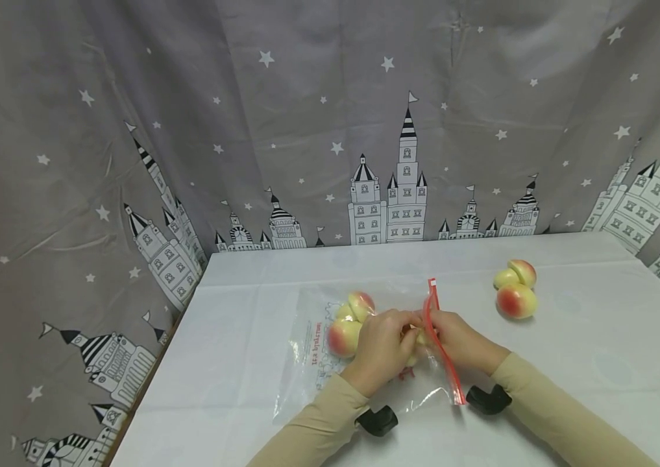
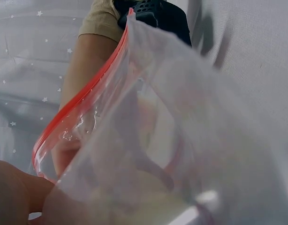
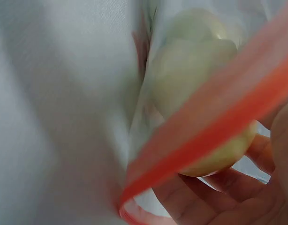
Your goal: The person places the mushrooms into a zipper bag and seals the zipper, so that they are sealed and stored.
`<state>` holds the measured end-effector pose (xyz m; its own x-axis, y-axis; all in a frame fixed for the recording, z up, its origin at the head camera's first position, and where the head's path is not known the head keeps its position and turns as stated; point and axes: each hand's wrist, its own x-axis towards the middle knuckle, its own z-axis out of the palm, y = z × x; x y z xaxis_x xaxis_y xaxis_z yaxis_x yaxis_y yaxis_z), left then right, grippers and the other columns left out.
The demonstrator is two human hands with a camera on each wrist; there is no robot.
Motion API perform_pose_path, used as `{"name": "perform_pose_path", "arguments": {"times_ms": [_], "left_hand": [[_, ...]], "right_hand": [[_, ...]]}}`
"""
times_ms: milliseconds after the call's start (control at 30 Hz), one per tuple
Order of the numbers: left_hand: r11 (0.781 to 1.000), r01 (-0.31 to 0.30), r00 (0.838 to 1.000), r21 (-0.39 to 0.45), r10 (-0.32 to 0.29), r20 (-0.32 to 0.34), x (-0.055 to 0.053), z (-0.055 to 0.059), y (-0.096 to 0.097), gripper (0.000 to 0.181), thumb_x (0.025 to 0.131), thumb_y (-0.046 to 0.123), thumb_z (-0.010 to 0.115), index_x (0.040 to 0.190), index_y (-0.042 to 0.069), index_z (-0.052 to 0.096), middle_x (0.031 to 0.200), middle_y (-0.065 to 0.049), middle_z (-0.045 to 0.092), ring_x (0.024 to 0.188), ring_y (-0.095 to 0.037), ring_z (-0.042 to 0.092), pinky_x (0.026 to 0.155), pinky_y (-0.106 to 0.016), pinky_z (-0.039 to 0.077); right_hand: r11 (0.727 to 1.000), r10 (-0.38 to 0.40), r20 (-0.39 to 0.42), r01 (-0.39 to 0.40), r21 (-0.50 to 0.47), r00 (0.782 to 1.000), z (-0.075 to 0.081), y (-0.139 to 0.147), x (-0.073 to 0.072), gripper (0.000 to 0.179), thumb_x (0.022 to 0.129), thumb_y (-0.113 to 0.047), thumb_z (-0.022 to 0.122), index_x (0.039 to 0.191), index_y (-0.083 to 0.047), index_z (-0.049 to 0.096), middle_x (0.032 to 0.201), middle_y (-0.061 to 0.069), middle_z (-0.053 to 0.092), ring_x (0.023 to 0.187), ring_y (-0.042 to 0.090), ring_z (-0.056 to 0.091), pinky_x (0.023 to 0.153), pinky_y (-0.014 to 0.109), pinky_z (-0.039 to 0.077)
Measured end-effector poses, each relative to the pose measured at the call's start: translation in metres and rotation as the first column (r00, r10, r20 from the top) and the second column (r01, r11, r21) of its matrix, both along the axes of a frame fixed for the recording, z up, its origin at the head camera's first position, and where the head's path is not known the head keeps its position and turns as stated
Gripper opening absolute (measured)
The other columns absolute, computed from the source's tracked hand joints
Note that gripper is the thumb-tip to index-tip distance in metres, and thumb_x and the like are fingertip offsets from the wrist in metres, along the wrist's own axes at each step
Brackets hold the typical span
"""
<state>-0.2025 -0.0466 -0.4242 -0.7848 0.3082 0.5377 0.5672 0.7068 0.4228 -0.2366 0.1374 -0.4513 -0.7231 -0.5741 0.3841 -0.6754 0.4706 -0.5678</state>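
Note:
A clear zip bag [image 1: 306, 383] with a red zip edge [image 1: 445, 357] lies on the table, its mouth facing right. Through the film show several yellow peaches with red blush, one peach [image 1: 342, 338] towards the left. My left hand [image 1: 381, 347] is over the bag and pinches its film near the mouth; in the left wrist view, its fingers [image 2: 22, 190] are at the edge. Partly behind the red edge, my right hand [image 1: 464, 337] reaches into the mouth. Its curled fingers hold a peach [image 3: 223, 157] from below in the right wrist view.
To the right of the bag, several more peaches [image 1: 516, 301] sit close together on the white-covered table [image 1: 586, 402]. A grey curtain [image 1: 306, 130] with castles and stars hangs behind and at the sides. Black wrist cameras [image 1: 488, 399] sit below both hands.

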Motion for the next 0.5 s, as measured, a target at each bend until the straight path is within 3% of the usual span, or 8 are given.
{"name": "perform_pose_path", "arguments": {"times_ms": [167,333,500], "left_hand": [[1.0,-0.005,1.0,-0.004,0.005,-0.006,0.0001,0.0004,0.0002,0.018,0.082,0.006,0.07,0.092,0.017,0.081,0.08,0.006,0.075,0.066,-0.004,0.058,0.058,-0.015,0.039],[1.0,0.009,1.0,0.002,-0.008,-0.007,0.0008,0.002,0.0014,0.018,0.084,0.007,0.071,0.095,0.018,0.081,0.084,0.006,0.077,0.069,-0.005,0.062,0.06,-0.016,0.043],[1.0,0.026,0.999,0.014,-0.026,-0.024,0.0013,0.0024,0.002,0.016,0.084,0.008,0.073,0.094,0.018,0.08,0.086,0.005,0.078,0.073,-0.008,0.068,0.063,-0.019,0.047]], "right_hand": [[0.999,0.034,-0.019,-0.034,-0.019,0.999,-0.0023,-0.0026,-0.0015,0.035,0.08,-0.006,0.08,0.112,0.001,0.068,0.103,0.011,0.076,0.093,0.003,0.063,0.085,0.03,0.057],[0.997,0.069,-0.04,-0.071,-0.038,0.997,-0.0027,-0.006,-0.003,0.032,0.078,-0.004,0.079,0.108,0.003,0.069,0.099,0.012,0.075,0.093,-0.001,0.061,0.084,0.029,0.057],[0.986,0.118,0.057,-0.11,-0.126,0.991,-0.003,-0.0097,-0.0039,0.022,0.08,0.0,0.075,0.1,0.003,0.069,0.091,0.011,0.072,0.088,-0.006,0.057,0.08,0.024,0.054]]}}
